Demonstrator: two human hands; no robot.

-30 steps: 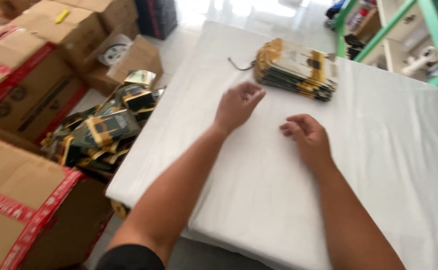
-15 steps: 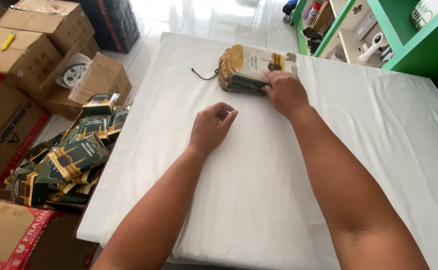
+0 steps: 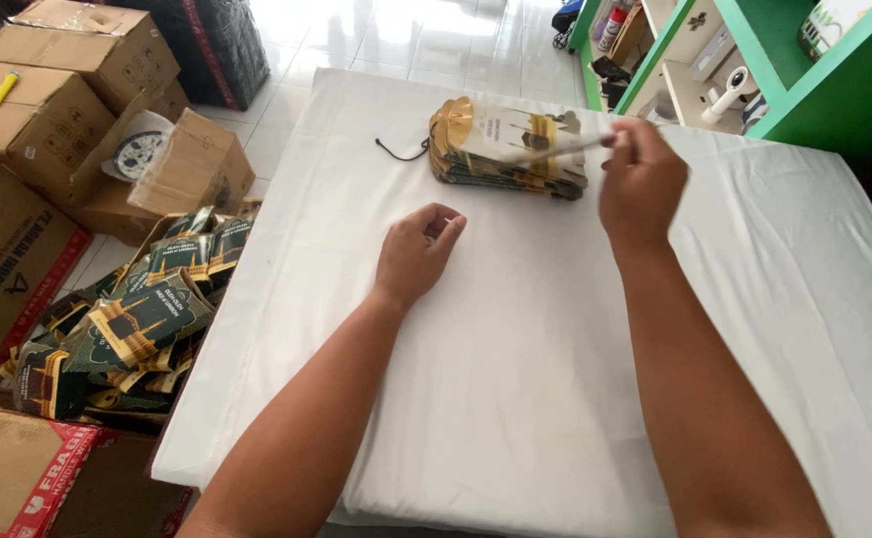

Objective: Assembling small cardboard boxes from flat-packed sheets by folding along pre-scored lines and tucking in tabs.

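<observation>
While left hand (image 3: 418, 249) rests curled, right fingers (image 3: 623, 139) pinch flat sheet (image 3: 556, 149) lying left-right.

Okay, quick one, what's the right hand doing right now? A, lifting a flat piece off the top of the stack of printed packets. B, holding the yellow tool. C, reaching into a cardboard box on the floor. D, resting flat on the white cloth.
A: the right hand pinches a thin flat piece, blurred, raised just above the stack of packets on the table, while the left hand rests curled on the cloth.
</observation>
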